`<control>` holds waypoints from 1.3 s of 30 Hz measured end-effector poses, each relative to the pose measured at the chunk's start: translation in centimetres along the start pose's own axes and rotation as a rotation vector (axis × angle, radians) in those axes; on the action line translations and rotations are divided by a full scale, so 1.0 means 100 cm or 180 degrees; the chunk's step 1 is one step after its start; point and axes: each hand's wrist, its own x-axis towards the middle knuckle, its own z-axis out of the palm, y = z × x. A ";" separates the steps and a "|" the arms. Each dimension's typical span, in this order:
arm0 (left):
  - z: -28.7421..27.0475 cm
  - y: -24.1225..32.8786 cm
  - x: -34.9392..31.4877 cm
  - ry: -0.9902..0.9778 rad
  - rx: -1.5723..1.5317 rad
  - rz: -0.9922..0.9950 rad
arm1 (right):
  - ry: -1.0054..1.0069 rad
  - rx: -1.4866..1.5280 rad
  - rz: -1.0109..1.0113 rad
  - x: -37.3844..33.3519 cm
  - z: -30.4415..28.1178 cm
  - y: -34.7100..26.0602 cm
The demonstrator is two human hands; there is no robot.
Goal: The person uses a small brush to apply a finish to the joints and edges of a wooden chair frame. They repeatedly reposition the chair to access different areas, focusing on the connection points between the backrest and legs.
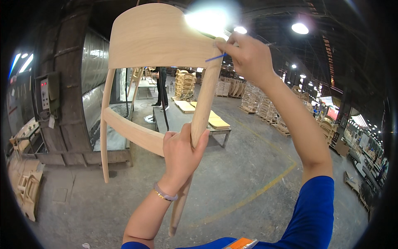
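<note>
A pale wooden chair back frame (151, 37) is held up in front of me, with a wide curved top panel, two tapering posts and a curved lower rail (134, 130). My left hand (182, 151) is closed around the right post, close to where the lower rail meets it. At the top end of that post, my right hand (252, 58) has its fingers pinched together. What they hold is hidden. A thin blue strip (215, 57) lies across the post just beside those fingers; its kind is unclear.
A low grey table (170, 119) with yellow boards (217, 120) stands beyond the frame. A person (162, 89) stands behind it. Stacked wooden chair parts (185, 84) are farther back. At left is a dark metal booth with a control box (45, 94). Bright lamps (300, 28) hang overhead.
</note>
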 end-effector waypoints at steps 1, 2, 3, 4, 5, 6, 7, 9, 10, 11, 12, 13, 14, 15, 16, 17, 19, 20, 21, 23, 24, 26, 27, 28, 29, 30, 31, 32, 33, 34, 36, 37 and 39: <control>0.001 0.000 0.000 0.0047 -0.0021 0.0030 | -0.0012 0.0066 -0.0035 -0.005 0.000 -0.004; 0.002 -0.001 0.001 0.0049 0.0003 0.0038 | 0.0109 0.0157 -0.0322 -0.007 0.001 -0.004; 0.003 -0.002 0.001 0.0057 0.0030 0.0040 | -0.0017 0.0125 -0.0111 -0.008 0.002 -0.005; 0.003 -0.003 0.002 0.0030 0.0065 0.0012 | -0.0015 0.0119 -0.0139 -0.006 0.003 -0.002; 0.004 -0.004 0.002 0.0064 0.0097 0.0035 | 0.0001 0.0109 -0.0140 -0.005 0.005 0.001; 0.004 -0.005 0.002 0.0065 0.0133 0.0027 | 0.0068 0.0106 -0.0117 0.000 0.008 0.005; 0.004 -0.005 0.002 0.0044 0.0177 -0.0001 | 0.0149 0.0097 -0.0081 0.005 0.011 0.009; 0.003 -0.008 0.003 0.0066 0.0124 0.0002 | 0.0214 0.0124 -0.0042 0.006 0.016 0.009; 0.003 -0.009 0.003 0.0057 0.0100 -0.0010 | 0.0194 0.0159 -0.0032 0.002 0.017 0.004; 0.004 -0.010 0.003 0.0025 0.0102 -0.0041 | 0.0236 0.0203 -0.0116 -0.006 0.016 -0.004; 0.004 -0.012 0.003 0.0001 0.0104 -0.0067 | 0.0078 0.0385 -0.0003 -0.015 0.013 -0.015; 0.005 -0.013 0.003 -0.0041 0.0134 -0.0119 | -0.0021 0.0577 0.0016 -0.027 0.008 -0.029; 0.006 -0.015 0.003 0.0022 0.0110 -0.0087 | -0.0116 0.0766 0.0037 -0.040 0.002 -0.042; 0.007 -0.017 0.004 0.0072 0.0115 -0.0067 | -0.0084 0.0931 0.0133 -0.049 -0.004 -0.052; 0.008 -0.020 0.004 0.0141 0.0132 -0.0025 | -0.0064 0.1096 0.0240 -0.058 -0.013 -0.065; 0.010 -0.024 0.005 0.0147 0.0129 -0.0035 | -0.0210 0.1233 0.0403 -0.066 -0.025 -0.079; 0.012 -0.033 0.007 0.0222 0.0137 0.0010 | -0.0442 0.1343 0.0595 -0.082 -0.057 -0.110; 0.013 -0.037 0.008 0.0179 0.0213 -0.0081 | -0.0595 0.1357 0.0697 -0.092 -0.073 -0.128; 0.014 -0.041 0.009 0.0142 0.0284 -0.0126 | -0.0692 0.1403 0.0747 -0.104 -0.087 -0.147; 0.016 -0.046 0.009 -0.0037 0.0244 -0.0391 | -0.0980 0.1577 0.1166 -0.143 -0.117 -0.188; 0.019 -0.047 0.010 -0.0176 0.0140 -0.0599 | -0.1103 0.1638 0.1545 -0.166 -0.130 -0.212; 0.028 -0.036 -0.009 0.0230 0.0251 -0.0205 | -0.1515 0.1697 0.2346 -0.216 -0.168 -0.255; 0.033 -0.029 -0.020 0.0472 0.0345 0.0200 | -0.1681 0.1741 0.2822 -0.237 -0.189 -0.274; 0.039 -0.021 -0.036 0.0709 0.0431 0.0551 | -0.1926 0.1615 0.3302 -0.254 -0.212 -0.291; 0.043 -0.008 -0.065 0.0706 0.0209 0.0431 | -0.2137 0.1514 0.3797 -0.268 -0.239 -0.309; 0.043 0.005 -0.094 0.0663 -0.0016 0.0224 | -0.2424 0.1448 0.4378 -0.276 -0.267 -0.324; 0.049 0.020 -0.130 0.0344 -0.0515 0.0178 | -0.2402 0.1201 0.4543 -0.282 -0.295 -0.339; 0.051 0.035 -0.169 -0.0042 -0.0964 -0.0043 | -0.2492 0.1003 0.4775 -0.283 -0.321 -0.355; 0.056 0.051 -0.210 -0.0623 -0.1527 -0.0280 | -0.2696 0.0877 0.5099 -0.279 -0.345 -0.372; 0.061 0.071 -0.252 -0.1249 -0.1995 -0.0603 | -0.2637 0.0551 0.5158 -0.272 -0.366 -0.389; 0.052 0.110 -0.331 -0.3000 -0.3428 -0.2365 | -0.2710 0.0078 0.5364 -0.250 -0.406 -0.425; 0.037 0.129 -0.366 -0.3496 -0.4224 -0.2792 | -0.2824 -0.0165 0.5525 -0.236 -0.427 -0.442; -0.006 0.164 -0.425 -0.4499 -0.5148 -0.3693 | -0.2809 -0.0583 0.5653 -0.205 -0.467 -0.474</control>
